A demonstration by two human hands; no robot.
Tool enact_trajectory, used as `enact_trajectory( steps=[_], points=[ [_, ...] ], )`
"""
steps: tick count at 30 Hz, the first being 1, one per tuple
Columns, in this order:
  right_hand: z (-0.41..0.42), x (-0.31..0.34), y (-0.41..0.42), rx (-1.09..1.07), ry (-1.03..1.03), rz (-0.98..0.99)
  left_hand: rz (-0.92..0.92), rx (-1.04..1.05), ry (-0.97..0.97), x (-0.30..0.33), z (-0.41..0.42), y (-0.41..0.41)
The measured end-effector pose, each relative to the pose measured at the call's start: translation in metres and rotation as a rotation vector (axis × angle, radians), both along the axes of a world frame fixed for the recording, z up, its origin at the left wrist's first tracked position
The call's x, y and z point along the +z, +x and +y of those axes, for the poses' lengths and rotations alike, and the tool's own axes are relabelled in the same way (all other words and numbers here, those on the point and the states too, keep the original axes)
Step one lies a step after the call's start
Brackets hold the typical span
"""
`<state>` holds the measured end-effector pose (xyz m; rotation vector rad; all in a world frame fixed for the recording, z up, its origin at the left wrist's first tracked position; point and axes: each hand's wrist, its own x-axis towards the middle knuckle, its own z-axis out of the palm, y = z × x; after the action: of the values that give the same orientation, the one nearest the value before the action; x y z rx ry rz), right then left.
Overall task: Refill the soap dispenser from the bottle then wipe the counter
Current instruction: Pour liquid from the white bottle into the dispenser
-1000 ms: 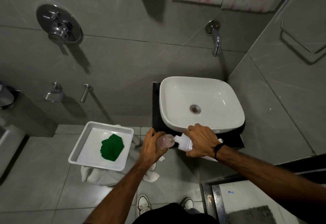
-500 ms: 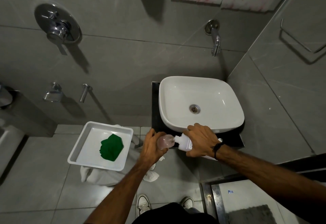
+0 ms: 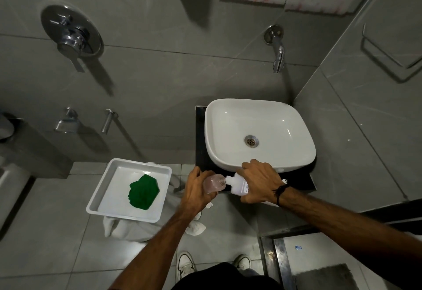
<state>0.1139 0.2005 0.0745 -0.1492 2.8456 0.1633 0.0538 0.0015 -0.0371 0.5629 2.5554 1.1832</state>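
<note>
left hand (image 3: 196,195) is gripping the small clear pinkish soap dispenser (image 3: 212,183) at the near edge of the black desk (image 3: 201,134) | right hand (image 3: 259,181) is wrapping around the tilted white plastic bottle (image 3: 238,184), its nozzle touching the dispenser mouth | green cloth (image 3: 143,192) is sitting in the white tray (image 3: 107,190) to the left

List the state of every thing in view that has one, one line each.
soap dispenser: tipped, pump off, held in left hand.
refill bottle: tilted on its side, nozzle at the dispenser's mouth, held in right hand.
sink: dry-looking, drain open.
tap: no water running.
green cloth: crumpled, lying in the tray.
white tray: resting on white towels.
</note>
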Motion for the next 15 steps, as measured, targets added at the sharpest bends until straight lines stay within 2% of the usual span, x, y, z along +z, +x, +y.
enact_trajectory(
  steps=[9, 15],
  points=[
    [0.006, -0.011, -0.001, -0.034, -0.022, 0.026, 0.008, 0.005, 0.016, -0.003, 0.002, -0.001],
    [0.013, -0.031, 0.011, -0.198, -0.212, 0.098, 0.004, 0.02, 0.032, -0.003, 0.005, -0.01]
  ],
)
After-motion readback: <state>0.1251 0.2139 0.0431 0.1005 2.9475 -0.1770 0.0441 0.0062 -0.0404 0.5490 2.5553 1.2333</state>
